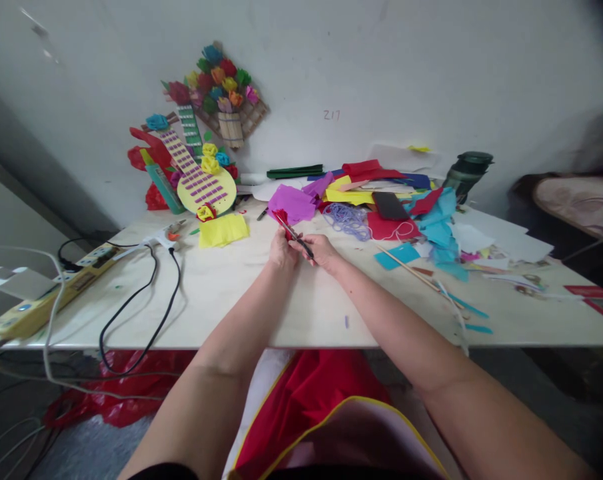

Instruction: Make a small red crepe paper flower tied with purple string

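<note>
Over the middle of the table, both my hands are close together. My left hand (pixel 281 251) has its fingers closed on a small piece of red crepe paper (pixel 280 215), mostly hidden by the hand. In my right hand (pixel 322 251) is a pair of scissors (pixel 305 247) with dark handles, its silver blades lying across the red paper toward the upper left. Whether the blades are apart cannot be made out. Just behind the hands lies purple crepe paper (pixel 294 203). A yellow crepe paper piece (pixel 224 231) is to their left.
A paper-flower guitar (pixel 206 190) and a flower basket (pixel 230 127) lean at the back left. A power strip (pixel 56 290) and a looped black cord (pixel 102 327) lie left. Purple yarn (pixel 348 220), a phone (pixel 390 206), sticks (pixel 411 266) and a bottle (pixel 467 175) are right.
</note>
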The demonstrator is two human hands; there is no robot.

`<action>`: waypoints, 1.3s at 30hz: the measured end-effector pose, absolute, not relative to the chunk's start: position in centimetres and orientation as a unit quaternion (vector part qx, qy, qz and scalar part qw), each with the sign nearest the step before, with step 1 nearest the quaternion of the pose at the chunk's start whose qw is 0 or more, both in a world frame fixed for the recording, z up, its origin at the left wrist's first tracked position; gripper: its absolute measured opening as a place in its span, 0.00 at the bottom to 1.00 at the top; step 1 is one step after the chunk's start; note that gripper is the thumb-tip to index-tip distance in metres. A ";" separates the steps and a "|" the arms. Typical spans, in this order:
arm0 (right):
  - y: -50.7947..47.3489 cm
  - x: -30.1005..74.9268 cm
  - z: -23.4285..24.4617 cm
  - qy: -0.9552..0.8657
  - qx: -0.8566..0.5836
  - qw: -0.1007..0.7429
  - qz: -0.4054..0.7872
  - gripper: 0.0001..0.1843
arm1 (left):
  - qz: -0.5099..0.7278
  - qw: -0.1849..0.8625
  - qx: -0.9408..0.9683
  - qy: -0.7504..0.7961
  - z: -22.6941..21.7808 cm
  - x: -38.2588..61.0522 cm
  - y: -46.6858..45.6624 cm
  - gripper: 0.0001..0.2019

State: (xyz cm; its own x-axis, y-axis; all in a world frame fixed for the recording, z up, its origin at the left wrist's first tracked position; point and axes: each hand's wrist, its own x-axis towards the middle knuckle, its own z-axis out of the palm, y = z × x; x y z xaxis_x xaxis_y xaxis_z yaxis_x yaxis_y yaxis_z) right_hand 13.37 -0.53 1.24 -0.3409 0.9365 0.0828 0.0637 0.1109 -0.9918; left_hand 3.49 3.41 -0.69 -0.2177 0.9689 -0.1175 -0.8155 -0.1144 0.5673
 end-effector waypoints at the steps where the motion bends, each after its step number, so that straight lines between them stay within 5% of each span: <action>1: -0.5 13.4 1.2 -0.623 -0.400 0.414 0.530 0.21 | 0.736 0.606 0.132 0.272 -0.6 3.5 3.4 0.10; 39: -1.4 15.7 2.6 -0.634 -0.371 0.342 0.587 0.21 | 0.711 0.630 0.109 0.294 0.9 2.4 2.6 0.14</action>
